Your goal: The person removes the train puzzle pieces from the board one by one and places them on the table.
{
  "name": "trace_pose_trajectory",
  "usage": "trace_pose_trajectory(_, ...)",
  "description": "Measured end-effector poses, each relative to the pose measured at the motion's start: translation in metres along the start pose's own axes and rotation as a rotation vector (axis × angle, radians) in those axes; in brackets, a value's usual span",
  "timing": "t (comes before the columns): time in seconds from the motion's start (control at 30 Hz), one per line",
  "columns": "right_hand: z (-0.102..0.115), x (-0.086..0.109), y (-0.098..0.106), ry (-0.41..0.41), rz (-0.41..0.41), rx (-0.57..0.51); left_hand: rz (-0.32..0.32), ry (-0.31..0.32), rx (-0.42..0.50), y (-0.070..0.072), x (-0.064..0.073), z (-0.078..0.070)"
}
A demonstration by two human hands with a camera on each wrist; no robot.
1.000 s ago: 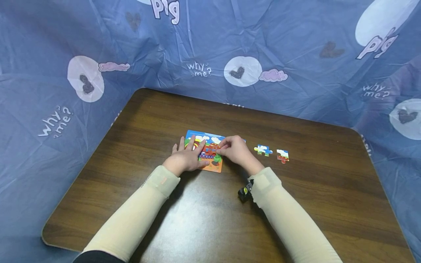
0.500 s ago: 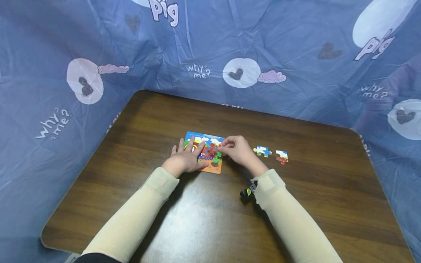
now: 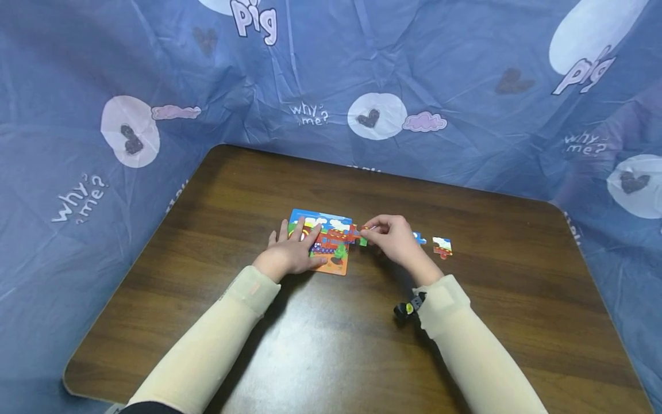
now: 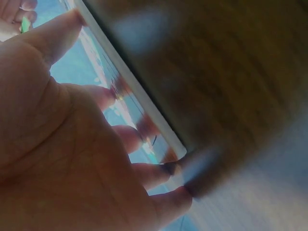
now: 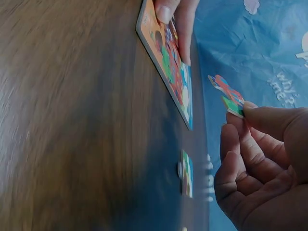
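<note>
My left hand (image 3: 291,253) rests on a colourful jigsaw puzzle board (image 3: 337,266), its fingers spread over the left part of the picture. In the left wrist view the fingers (image 4: 126,137) of that hand lie along the board's pale edge (image 4: 144,98). Just right of the board, my right hand (image 3: 395,241) pinches a red and green puzzle piece (image 3: 355,233) between thumb and fingertips. The right wrist view shows this puzzle piece (image 5: 227,90) held up in the air, tilted, with the other fingers curled below it.
Two loose puzzle pieces lie on the brown table (image 3: 310,356) to the right: a blue one (image 3: 420,237) partly behind my right hand, and a white, green and red one (image 3: 442,245). A blue printed cloth (image 3: 269,86) hangs behind the table.
My right hand has moved right from over the board and now carries the red and green puzzle piece away from it. The left hand stays in place on the board.
</note>
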State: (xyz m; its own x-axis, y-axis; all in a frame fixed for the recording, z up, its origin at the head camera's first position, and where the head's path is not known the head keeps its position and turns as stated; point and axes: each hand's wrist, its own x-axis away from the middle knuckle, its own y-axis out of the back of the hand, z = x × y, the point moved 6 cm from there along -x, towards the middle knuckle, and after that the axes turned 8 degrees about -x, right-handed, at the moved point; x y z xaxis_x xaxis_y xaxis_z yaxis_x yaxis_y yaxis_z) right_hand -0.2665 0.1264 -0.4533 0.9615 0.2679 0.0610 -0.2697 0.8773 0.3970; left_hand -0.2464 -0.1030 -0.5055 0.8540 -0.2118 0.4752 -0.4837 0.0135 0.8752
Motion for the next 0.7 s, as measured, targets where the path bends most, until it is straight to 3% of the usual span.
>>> trace_pose_trajectory(0.7, -0.016, 0.028, 0.049, 0.01, -0.06, 0.032, -0.017, -0.011, -0.008, -0.006, -0.007, 0.002)
